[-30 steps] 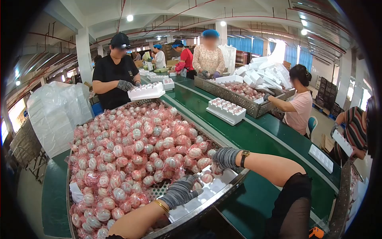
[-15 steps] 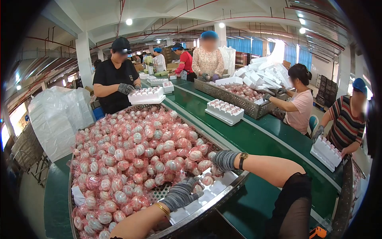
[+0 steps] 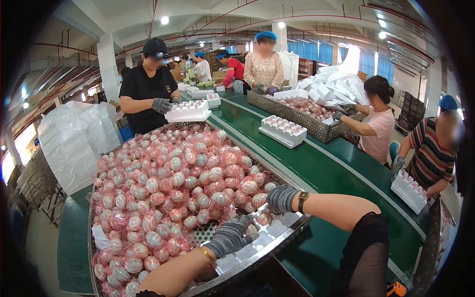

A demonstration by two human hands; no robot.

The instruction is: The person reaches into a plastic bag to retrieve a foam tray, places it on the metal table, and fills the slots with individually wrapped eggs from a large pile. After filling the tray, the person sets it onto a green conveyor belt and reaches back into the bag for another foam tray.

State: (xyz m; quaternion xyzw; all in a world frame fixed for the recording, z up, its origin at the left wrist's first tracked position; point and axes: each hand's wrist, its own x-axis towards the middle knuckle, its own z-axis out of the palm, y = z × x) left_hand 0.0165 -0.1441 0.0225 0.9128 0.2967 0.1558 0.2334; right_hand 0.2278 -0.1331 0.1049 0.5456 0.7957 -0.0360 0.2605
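Observation:
My left hand (image 3: 230, 236), in a grey striped knit glove, reaches over a white foam tray (image 3: 242, 255) with cup-shaped hollows. Its thumb and fingers close around an egg-shaped item (image 3: 251, 228) in clear-pink wrap, partly hidden. My right hand (image 3: 283, 199), gloved alike with a watch at the wrist, bends down at the tray's far end. Its fingers are curled, the tips hidden. Another wrapped egg (image 3: 264, 219) sits in the tray between my hands. Many wrapped eggs (image 3: 173, 183) fill the large perforated metal bin (image 3: 92, 237) under the tray.
A green conveyor belt (image 3: 341, 193) runs past the bin, carrying a filled foam tray (image 3: 283, 131). Across it, people work by a second metal bin (image 3: 316, 129) piled with white trays (image 3: 336, 86). A person in black (image 3: 148, 91) holds a filled tray. White plastic sacks (image 3: 76, 143) stand left.
The whole view has shifted slightly right. My hands stay over the same tray, nearly in place. A wrapped egg seen right under my right hand's fingers is no longer visible there.

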